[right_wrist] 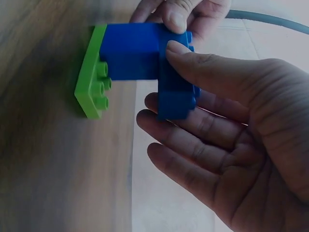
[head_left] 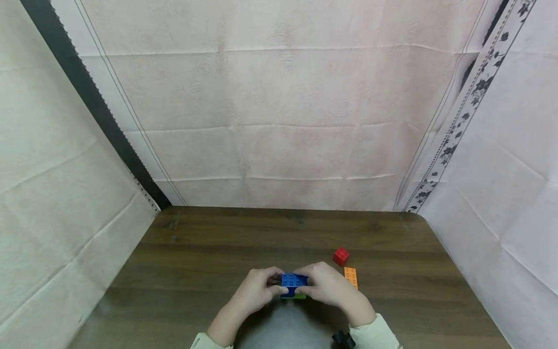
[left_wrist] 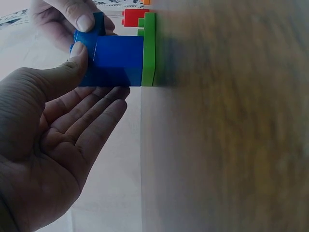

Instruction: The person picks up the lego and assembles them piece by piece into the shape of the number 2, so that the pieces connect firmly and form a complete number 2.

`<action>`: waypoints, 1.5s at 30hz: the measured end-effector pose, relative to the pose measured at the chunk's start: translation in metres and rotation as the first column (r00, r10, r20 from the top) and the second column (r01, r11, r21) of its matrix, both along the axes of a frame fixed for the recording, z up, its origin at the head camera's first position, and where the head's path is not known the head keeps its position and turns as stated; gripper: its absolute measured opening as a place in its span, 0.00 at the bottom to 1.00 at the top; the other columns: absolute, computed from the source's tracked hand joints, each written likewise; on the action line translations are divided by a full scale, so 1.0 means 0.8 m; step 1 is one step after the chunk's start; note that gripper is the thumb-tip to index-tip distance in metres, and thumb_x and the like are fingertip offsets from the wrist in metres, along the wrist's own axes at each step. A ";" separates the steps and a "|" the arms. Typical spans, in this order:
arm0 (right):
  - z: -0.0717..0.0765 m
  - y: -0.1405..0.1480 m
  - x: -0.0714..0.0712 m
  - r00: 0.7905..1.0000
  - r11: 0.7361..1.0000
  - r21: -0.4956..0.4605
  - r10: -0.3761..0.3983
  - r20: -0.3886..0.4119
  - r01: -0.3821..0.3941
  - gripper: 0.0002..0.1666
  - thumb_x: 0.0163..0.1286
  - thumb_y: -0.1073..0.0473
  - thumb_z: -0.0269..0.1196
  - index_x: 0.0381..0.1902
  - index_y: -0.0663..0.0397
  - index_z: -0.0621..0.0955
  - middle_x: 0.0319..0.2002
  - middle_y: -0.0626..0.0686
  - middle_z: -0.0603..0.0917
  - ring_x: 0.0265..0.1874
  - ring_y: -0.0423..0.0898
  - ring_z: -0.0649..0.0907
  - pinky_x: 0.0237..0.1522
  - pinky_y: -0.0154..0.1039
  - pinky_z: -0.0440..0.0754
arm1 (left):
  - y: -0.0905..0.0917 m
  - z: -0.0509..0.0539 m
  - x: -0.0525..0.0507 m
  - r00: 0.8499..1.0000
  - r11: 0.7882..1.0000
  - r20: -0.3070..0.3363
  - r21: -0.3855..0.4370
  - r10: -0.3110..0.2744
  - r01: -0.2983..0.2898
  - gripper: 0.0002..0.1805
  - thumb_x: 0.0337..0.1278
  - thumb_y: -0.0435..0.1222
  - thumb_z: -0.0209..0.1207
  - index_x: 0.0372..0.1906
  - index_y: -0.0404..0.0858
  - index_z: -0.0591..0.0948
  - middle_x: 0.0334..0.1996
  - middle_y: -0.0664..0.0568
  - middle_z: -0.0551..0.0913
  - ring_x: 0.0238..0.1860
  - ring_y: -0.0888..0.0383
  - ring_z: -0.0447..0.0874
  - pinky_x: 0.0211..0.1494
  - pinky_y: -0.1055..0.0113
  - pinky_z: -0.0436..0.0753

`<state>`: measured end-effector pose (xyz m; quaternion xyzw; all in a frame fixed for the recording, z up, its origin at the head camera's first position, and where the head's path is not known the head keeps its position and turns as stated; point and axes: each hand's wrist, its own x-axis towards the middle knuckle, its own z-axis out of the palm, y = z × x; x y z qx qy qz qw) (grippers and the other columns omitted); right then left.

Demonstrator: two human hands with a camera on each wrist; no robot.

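Note:
A green plate (right_wrist: pixel 88 77) with studs lies on the tabletop, and a lower blue brick (right_wrist: pixel 129 50) stands on part of it. An upper blue brick (head_left: pixel 294 279) rests across the top, jutting out past the lower one over the bare green studs on the right-hand side. My left hand (head_left: pixel 259 290) pinches the upper brick's left end, thumb on the near face. At the opposite end, my right hand (head_left: pixel 324 286) also pinches it, thumb on the near face and the lower fingers spread loosely. Whether the two blue bricks are fully seated is hard to tell.
A red brick (head_left: pixel 341 256) sits on the wooden table (head_left: pixel 218 242) beyond my right hand. Closer to that hand lies an orange brick (head_left: pixel 350 276), partly covered by it. Pale cloth (head_left: pixel 283 97) hangs behind the table and along both sides.

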<state>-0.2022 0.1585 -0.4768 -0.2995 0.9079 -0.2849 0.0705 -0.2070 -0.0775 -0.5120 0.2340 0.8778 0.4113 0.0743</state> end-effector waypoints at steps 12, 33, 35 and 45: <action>0.012 0.032 -0.002 1.000 1.000 -0.022 -0.011 0.016 0.012 0.23 0.69 0.45 0.67 0.55 0.53 0.85 0.48 0.47 0.88 0.46 0.44 0.86 0.47 0.44 0.85 | 0.000 0.003 0.001 1.000 1.000 0.013 -0.014 0.012 -0.011 0.14 0.60 0.45 0.69 0.48 0.46 0.85 0.40 0.60 0.87 0.42 0.64 0.86 0.45 0.64 0.84; -0.030 0.086 -0.054 0.893 0.882 0.141 -0.448 -0.047 0.450 0.37 0.66 0.56 0.70 0.67 0.70 0.71 0.62 0.70 0.76 0.59 0.65 0.78 0.60 0.63 0.74 | 0.002 0.003 0.003 0.999 0.999 0.008 -0.008 0.032 -0.032 0.14 0.59 0.46 0.69 0.48 0.46 0.85 0.39 0.60 0.87 0.41 0.64 0.85 0.44 0.64 0.83; -0.032 0.087 -0.057 0.886 0.876 0.140 -0.461 -0.040 0.462 0.35 0.66 0.58 0.71 0.65 0.70 0.73 0.58 0.69 0.79 0.53 0.61 0.82 0.56 0.61 0.78 | 0.003 0.003 0.003 0.999 0.999 0.007 -0.008 0.034 -0.034 0.14 0.59 0.45 0.69 0.48 0.47 0.85 0.39 0.60 0.87 0.41 0.64 0.85 0.44 0.65 0.83; -0.037 0.089 -0.062 0.858 0.851 0.113 -0.513 -0.036 0.513 0.30 0.63 0.60 0.73 0.60 0.66 0.77 0.44 0.60 0.85 0.35 0.49 0.81 0.42 0.53 0.84 | 0.002 0.004 0.004 0.999 0.999 -0.002 -0.011 0.035 -0.035 0.14 0.59 0.45 0.70 0.48 0.46 0.85 0.39 0.60 0.87 0.41 0.64 0.85 0.45 0.64 0.84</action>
